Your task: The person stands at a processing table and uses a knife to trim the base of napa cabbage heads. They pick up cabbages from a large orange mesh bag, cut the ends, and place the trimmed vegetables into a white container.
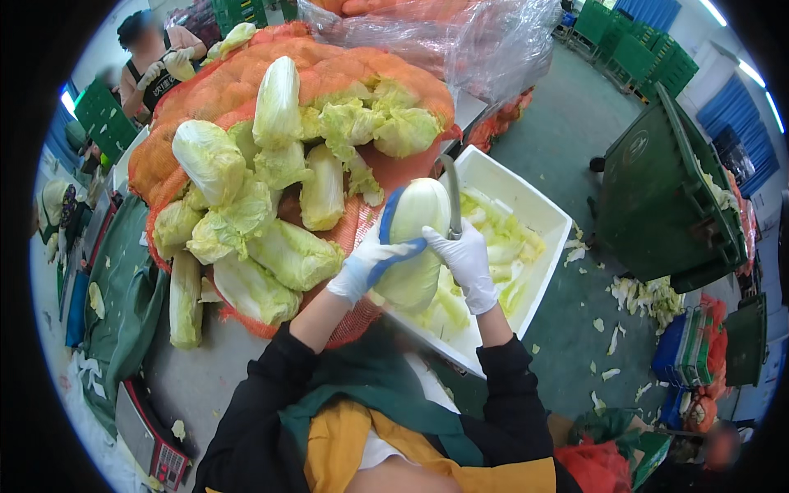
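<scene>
A pale Chinese cabbage (414, 246) is held upright between my two hands, over the near-left edge of a white bin (551, 237) of loose leaves. My left hand (376, 259), in a white glove with blue on its fingers, grips the cabbage from the left. On its right side, my white-gloved right hand (462, 259) touches the cabbage with its thumb and holds a curved-bladed knife (453, 191), the blade pointing up along the cabbage. Left of my hands, several more cabbages (296, 256) lie on and beside orange mesh sacks (345, 61).
At the right stands a green wheeled waste bin (666, 197), with leaf scraps (647, 299) on the floor below. A scale (145, 431) sits at the lower left. Another person (163, 61) works at the upper left. Plastic-wrapped sacks (493, 43) stand at the top.
</scene>
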Motion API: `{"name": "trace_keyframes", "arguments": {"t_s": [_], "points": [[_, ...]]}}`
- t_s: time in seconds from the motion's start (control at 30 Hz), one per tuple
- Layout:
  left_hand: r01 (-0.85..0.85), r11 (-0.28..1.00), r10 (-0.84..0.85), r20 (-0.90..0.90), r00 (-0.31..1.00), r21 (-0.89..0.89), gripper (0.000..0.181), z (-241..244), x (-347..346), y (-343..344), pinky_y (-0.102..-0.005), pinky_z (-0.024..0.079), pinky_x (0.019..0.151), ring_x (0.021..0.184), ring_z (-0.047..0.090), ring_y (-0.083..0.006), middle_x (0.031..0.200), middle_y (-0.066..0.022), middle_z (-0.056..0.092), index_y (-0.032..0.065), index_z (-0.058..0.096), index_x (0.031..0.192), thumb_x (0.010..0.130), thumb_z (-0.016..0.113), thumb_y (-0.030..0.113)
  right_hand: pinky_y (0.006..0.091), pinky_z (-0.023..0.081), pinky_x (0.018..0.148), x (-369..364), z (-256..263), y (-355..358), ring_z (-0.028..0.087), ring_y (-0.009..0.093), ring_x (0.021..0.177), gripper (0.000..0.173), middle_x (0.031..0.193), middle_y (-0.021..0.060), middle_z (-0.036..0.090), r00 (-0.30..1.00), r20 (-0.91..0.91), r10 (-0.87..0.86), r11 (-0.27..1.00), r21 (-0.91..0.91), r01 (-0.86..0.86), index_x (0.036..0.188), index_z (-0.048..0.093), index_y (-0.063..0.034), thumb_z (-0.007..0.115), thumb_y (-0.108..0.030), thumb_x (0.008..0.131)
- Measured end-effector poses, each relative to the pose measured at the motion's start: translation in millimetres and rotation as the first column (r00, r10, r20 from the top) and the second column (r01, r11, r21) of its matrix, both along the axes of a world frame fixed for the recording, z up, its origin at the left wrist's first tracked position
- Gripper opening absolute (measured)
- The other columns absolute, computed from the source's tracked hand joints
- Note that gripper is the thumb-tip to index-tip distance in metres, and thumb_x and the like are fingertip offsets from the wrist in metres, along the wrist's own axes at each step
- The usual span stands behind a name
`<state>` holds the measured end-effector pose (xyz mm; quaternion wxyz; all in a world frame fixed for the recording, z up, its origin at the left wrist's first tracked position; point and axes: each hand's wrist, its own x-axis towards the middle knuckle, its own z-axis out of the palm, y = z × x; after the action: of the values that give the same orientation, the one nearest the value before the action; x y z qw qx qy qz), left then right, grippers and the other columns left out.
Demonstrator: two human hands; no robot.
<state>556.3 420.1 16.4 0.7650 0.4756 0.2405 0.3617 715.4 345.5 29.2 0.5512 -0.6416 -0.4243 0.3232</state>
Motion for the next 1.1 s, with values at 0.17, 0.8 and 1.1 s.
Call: {"name": "trace_keyframes", "arguments": {"t_s": [0.17,0.8,1.1], "points": [[0.288,0.929,-0.276,0.086,0.957,-0.233,0.062,-24.1,-23.9,16.2,-0.0359,0.050,0.090,0.105,0.059,-0.0225,0.123,-0.0109,0.058,0.0038,0.044,0.136,0.081,0.069,0.013,0.0313,0.049,0.060,61.6,-6.2,0.0,0.062,0.018,0.065,0.034,0.075,0.0081,0.066,0.989,0.147,0.034,0.997,-0.077,-0.023,0.096,0.064,0.0020,0.074,-0.025,0.077],[0.166,0.973,-0.140,0.157,0.978,-0.163,0.064,-21.5,-34.1,1.6,-0.0363,0.045,0.097,0.118,0.051,-0.0200,0.135,-0.0082,0.048,0.0137,0.025,0.146,0.092,0.058,0.021,0.0266,0.044,0.053,-40.8,0.8,-7.4,0.053,0.009,0.058,0.028,0.069,0.0027,0.060,0.969,0.236,0.073,0.997,-0.055,-0.061,0.092,0.062,0.0012,0.072,-0.021,0.079],[0.648,0.702,-0.360,0.636,0.682,-0.296,0.069,-22.2,-56.8,-3.4,-0.0473,0.051,0.087,0.110,0.056,-0.0361,0.134,-0.0197,0.047,0.0050,0.039,0.138,0.085,0.063,0.042,0.0315,0.047,0.057,75.3,-17.3,-2.9,0.059,0.016,0.061,0.015,0.069,0.0056,0.060,0.961,0.278,0.004,0.951,-0.299,0.083,0.077,0.060,0.0002,0.063,-0.014,0.075]]}}
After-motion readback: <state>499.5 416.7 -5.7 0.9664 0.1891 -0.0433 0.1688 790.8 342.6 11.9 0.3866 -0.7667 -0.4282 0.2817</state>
